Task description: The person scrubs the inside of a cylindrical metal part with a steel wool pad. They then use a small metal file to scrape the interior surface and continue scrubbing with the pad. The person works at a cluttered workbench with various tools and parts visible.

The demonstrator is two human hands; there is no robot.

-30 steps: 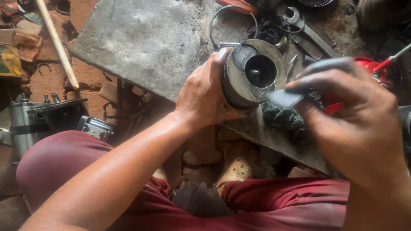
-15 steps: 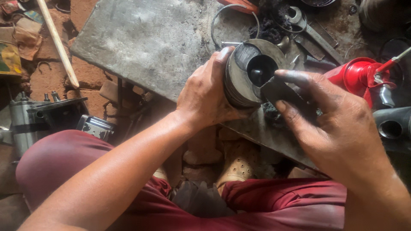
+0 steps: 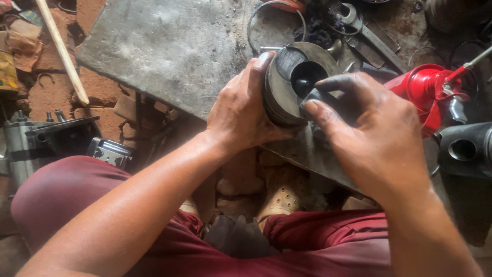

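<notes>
Between your hands: piston (image 3: pixel 287 84). Left hand (image 3: pixel 241 113) clamps its ringed side, steadying; right hand (image 3: pixel 374 138) fingertips curl into its hollow.

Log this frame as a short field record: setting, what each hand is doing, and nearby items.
setting: person seated at a grey slab on the ground, amid metal parts
left hand: grips a round grooved metal piston from the side
right hand: fingers blackened, at the piston's open end
nearby right: red oil can, dark pipe piece
nearby left: wooden stick, grey engine part
top: wire ring
</notes>
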